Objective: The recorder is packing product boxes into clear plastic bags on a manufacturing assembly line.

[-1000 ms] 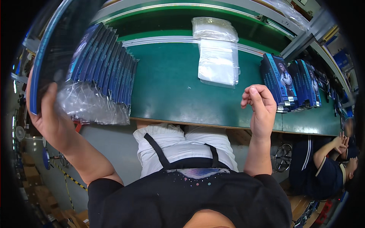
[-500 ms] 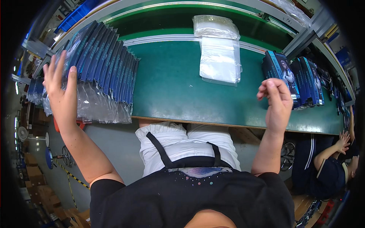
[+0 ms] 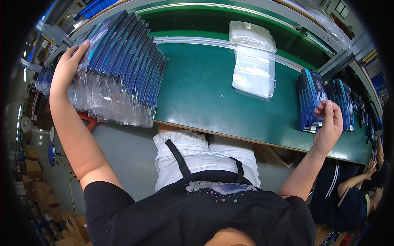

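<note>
A long row of dark blue book-like packages (image 3: 119, 49) in clear plastic bags stands at the left of the table, the bags' loose ends toward me. My left hand (image 3: 67, 67) is at the row's outer left end, thumb stretched along the end package; its other fingers are partly hidden. On the right, dark blue books or boxes (image 3: 305, 100) with a figure on the cover stand in a stack, without visible bags. My right hand (image 3: 330, 127) is over their near right edge, fingers curled against the thumb. Whether it touches them or pinches anything cannot be made out.
A pile of clear plastic bags (image 3: 253, 76) lies at the back middle of the green table (image 3: 197, 90). More dark blue books (image 3: 342, 102) stand further right. A metal frame post (image 3: 340, 61) rises behind them. Another person (image 3: 349, 197) works at the right.
My left hand has gone from spread fingers over the row's end to lying against it. My right hand has moved closer to the right-hand books. The whole view has shifted with my head.
</note>
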The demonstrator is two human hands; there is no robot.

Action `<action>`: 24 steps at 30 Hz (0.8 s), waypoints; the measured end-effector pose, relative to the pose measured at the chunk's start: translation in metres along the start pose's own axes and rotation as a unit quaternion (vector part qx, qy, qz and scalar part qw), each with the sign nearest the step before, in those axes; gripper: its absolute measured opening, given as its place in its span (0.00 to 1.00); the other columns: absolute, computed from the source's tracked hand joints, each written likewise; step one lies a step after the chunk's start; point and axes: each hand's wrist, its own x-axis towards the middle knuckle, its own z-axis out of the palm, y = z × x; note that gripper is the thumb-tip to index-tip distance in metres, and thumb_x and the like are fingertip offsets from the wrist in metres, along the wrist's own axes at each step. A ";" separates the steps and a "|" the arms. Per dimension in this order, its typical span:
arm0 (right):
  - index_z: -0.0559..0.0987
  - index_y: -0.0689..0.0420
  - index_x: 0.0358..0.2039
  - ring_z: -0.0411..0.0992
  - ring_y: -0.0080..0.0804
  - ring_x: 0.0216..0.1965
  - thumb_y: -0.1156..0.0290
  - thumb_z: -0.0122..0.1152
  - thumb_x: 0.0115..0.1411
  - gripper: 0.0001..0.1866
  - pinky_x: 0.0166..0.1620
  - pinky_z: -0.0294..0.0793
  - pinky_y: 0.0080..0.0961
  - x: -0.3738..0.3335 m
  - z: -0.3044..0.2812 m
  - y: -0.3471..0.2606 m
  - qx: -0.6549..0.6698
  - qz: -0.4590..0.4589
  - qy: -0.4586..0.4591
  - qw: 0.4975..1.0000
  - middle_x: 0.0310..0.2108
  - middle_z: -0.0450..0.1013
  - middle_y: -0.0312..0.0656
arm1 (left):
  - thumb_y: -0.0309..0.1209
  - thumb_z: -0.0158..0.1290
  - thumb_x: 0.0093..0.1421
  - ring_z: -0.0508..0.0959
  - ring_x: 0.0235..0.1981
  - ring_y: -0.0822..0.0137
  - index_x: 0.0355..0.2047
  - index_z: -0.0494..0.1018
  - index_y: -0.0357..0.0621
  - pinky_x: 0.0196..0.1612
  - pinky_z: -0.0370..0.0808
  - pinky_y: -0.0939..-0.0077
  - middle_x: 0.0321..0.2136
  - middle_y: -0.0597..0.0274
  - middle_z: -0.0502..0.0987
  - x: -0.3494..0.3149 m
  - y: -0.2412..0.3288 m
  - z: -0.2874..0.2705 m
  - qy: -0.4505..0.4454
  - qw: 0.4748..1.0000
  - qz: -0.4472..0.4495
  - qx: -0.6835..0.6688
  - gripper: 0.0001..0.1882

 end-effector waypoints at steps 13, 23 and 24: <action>0.71 0.68 0.53 0.66 0.54 0.54 0.37 0.64 0.46 0.47 0.57 0.63 0.37 0.073 -0.028 0.040 -0.542 -0.097 -0.075 0.831 0.50 0.68 0.63 | 0.31 0.51 0.61 0.76 0.43 0.61 0.48 0.74 0.37 0.52 0.69 0.68 0.40 0.52 0.78 -0.116 0.111 0.041 0.267 0.853 0.416 -0.170 0.17; 0.74 0.59 0.50 0.69 0.44 0.48 0.51 0.74 0.38 0.40 0.52 0.68 0.35 0.028 -0.003 0.008 -0.397 -0.038 -0.010 0.917 0.46 0.69 0.50 | 0.23 0.54 0.53 0.73 0.45 0.58 0.38 0.78 0.45 0.53 0.64 0.59 0.41 0.61 0.75 -0.144 0.163 0.278 -0.089 0.823 0.553 -0.091 0.12; 0.72 0.60 0.53 0.69 0.38 0.47 0.55 0.73 0.43 0.38 0.52 0.68 0.32 0.026 -0.007 0.011 -0.266 -0.025 -0.034 0.963 0.46 0.69 0.48 | 0.22 0.54 0.53 0.73 0.43 0.58 0.38 0.78 0.45 0.52 0.65 0.58 0.38 0.61 0.75 -0.140 0.164 0.285 -0.124 0.827 0.542 -0.087 0.11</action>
